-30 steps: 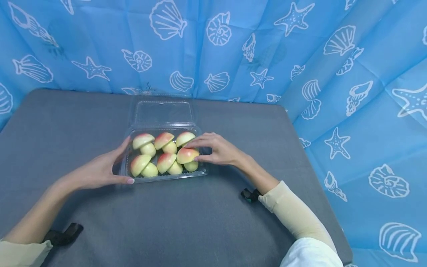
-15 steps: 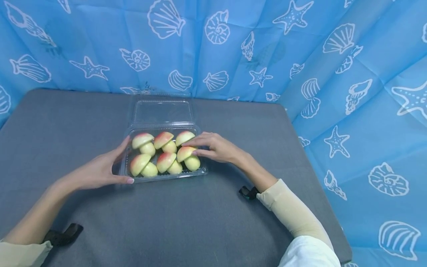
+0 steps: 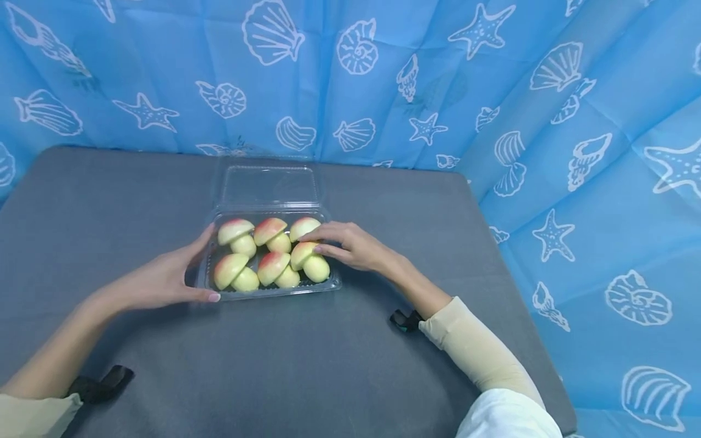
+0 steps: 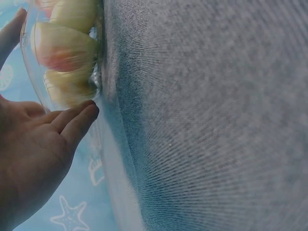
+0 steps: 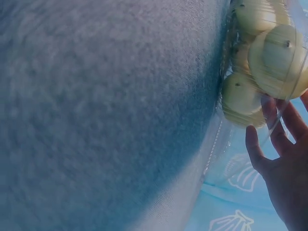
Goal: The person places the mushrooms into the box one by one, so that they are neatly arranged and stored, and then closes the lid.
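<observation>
A clear plastic clamshell box point(image 3: 268, 294), its lid folded back, holds several yellow-green mushrooms with red-tinged, apple-like caps in two rows. My left hand point(image 3: 156, 280) rests at the box's left end, thumb at the front corner and extended fingers along the side; in the left wrist view its straight fingers point(image 4: 79, 122) lie against the clear wall. My right hand point(image 3: 356, 244) reaches over the right end, pinching the cap of the front-right mushroom point(image 3: 316, 268) between thumb and fingers. That hand partly hides the back-right mushroom point(image 3: 303, 227).
The transparent lid point(image 3: 269, 184) lies toward the back of the grey-covered table point(image 3: 306, 365). Behind and to the right hangs a blue curtain point(image 3: 383, 91) with white shells and starfish. Dark straps point(image 3: 104, 384) sit near the forearms.
The front-right mushroom has turned in its place, so more of its round stem shows at the front right. My right thumb has shifted up and back; the left hand stays put.
</observation>
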Demonstrator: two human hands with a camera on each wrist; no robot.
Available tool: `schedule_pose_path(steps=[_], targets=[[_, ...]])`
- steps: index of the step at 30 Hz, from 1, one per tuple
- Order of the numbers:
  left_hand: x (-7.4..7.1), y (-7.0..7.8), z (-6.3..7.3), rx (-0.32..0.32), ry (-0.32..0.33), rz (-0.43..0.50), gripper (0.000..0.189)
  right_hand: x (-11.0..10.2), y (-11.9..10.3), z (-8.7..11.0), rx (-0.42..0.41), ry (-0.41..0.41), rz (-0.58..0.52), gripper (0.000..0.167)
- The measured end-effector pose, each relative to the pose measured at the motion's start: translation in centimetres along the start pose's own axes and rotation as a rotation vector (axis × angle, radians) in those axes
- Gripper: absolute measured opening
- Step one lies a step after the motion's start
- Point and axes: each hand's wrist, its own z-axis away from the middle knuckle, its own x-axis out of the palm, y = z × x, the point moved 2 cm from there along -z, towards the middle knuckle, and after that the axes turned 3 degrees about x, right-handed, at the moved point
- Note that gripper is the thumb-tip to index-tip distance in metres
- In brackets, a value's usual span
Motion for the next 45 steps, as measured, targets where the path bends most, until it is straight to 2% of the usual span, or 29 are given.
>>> schedule_pose_path(steps=[8,21,28,32,38,45], targets=[[0.4,0.0,-0.1,0.009,0.008,0.001,0.125,0.0,0.0,-0.1,0.007,0.009,0.013,0.030],[0.2,0.0,-0.2,0.000,0.009,0.023,0.125,-0.1,-0.1,-0.3,0.015,0.015,0.030,0.028],[0.2,0.0,-0.1,0.005,0.011,0.022,0.125,0.0,0.0,-0.2,0.040,0.015,0.056,0.033],[0.2,0.0,-0.1,0.005,0.015,0.025,0.125,0.0,0.1,-0.2,0.045,0.047,0.056,0.033],[0.3,-0.1,0.0,-0.001,0.009,0.034,0.125,-0.8,0.3,0.0,0.047,0.146,0.040,0.027],[0.4,0.0,-0.1,0.016,0.008,0.029,0.124,-2.0,1.0,0.2,0.101,0.203,-0.009,0.024]])
